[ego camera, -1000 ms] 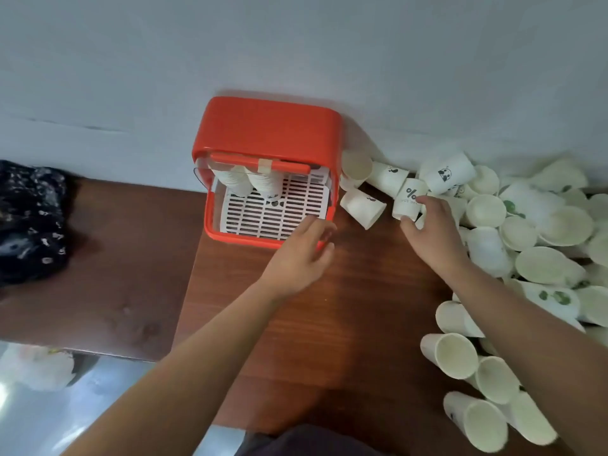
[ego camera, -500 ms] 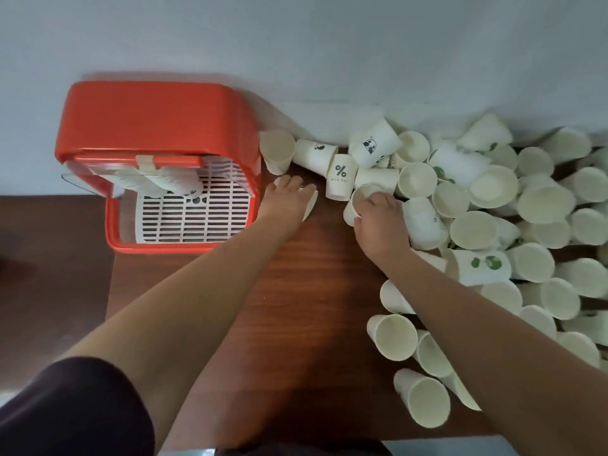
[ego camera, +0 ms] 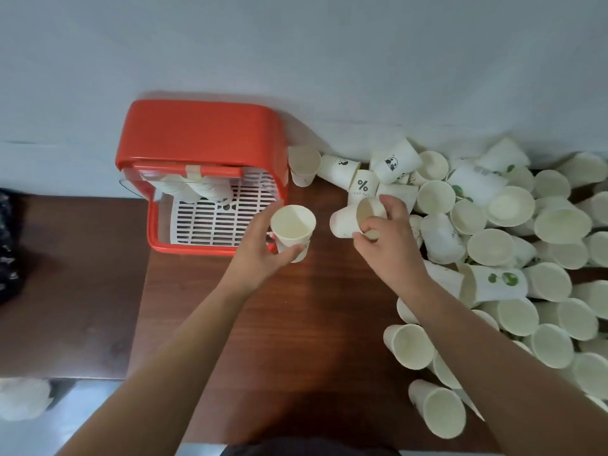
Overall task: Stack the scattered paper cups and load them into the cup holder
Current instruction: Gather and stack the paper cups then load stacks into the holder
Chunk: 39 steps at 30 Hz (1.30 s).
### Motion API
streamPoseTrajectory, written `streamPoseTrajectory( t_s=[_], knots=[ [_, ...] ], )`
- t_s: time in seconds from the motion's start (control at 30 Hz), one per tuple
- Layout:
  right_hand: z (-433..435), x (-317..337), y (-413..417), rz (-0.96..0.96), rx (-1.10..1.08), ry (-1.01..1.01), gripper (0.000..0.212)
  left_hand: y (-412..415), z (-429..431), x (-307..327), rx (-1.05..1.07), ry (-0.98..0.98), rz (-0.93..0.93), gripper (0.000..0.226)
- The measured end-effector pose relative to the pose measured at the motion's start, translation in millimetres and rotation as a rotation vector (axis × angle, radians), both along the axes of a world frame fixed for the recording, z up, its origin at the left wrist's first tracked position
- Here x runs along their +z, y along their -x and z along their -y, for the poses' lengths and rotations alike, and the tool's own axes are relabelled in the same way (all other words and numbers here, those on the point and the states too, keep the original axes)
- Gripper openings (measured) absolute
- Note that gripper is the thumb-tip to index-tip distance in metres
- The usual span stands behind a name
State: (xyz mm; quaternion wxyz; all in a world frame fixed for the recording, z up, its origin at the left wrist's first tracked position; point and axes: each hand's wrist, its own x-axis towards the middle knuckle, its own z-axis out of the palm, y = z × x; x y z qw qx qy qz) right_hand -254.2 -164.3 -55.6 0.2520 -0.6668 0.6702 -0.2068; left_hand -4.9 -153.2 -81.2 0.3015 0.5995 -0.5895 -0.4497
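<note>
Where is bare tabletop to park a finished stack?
Bare wood lies between the forearms, in front of the orange cup holder, below the left hand and right hand. The darker surface left of the holder is bare too. The cup pile crowds the right.

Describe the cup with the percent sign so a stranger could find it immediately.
Start at the red cup holder against the wall, then look right to the near edge of the cup pile. The percent cup lies just beyond the right hand; only it shows a black percent sign.

bare table [ego camera: 296,324] between holder [ego camera: 200,139], cups [ego camera: 513,251]
</note>
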Motion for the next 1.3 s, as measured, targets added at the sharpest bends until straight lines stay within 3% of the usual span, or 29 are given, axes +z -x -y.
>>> streamPoseTrajectory(
  t_s=[0.13, 0.27, 0.4, 0.53, 0.7, 0.87, 0.93, 1.0, 1.13, 1.3],
  knots=[
    [-5.3, 21.8, -48.0, 0.048, 0.069, -0.009, 0.013, -59.1, -17.8, 6.2, 0.188, -0.045, -0.096, 0.074],
    [-11.7, 33.5, -94.5, 0.197, 0.018, 0.008, 0.058, -97.9, -13.7, 0.8, 0.261, -0.044, -0.036, 0.082],
    [-15.4, 28.4, -124.6, 0.165, -0.107, -0.024, 0.078, -106.4, 11.5, -11.6, 0.159, -0.012, 0.063, 0.079],
    [-16.4, 21.0, -140.4, 0.143, -0.196, -0.056, 0.077, -102.9, 31.8, -27.8, -0.070, -0.008, 0.199, 0.077],
    [-22.8, 12.4, -149.7, 0.132, -0.229, -0.090, 0.075, -99.7, 39.0, -43.1, -0.170, -0.086, 0.217, 0.075],
    [-25.0, 15.0, -159.8, 0.127, -0.232, -0.069, 0.075, -113.1, 41.6, -42.6, -0.312, -0.184, 0.223, 0.112],
    [-21.5, 17.0, -165.8, 0.145, -0.221, -0.043, 0.077, -124.9, 42.2, -45.2, -0.332, -0.192, 0.222, 0.116],
    [-17.8, 17.2, -173.1, 0.138, -0.177, -0.051, 0.076, -134.4, 39.7, -44.5, -0.320, -0.205, 0.194, 0.106],
    [-10.6, 6.7, -189.8, -0.007, -0.048, -0.077, 0.078, -139.8, 32.7, -30.7, -0.150, -0.237, 0.030, 0.054],
    [0.5, -16.2, -200.0, -0.109, 0.122, -0.174, 0.078, -136.9, 27.0, -19.3, -0.088, -0.254, -0.084, 0.049]
  ],
)
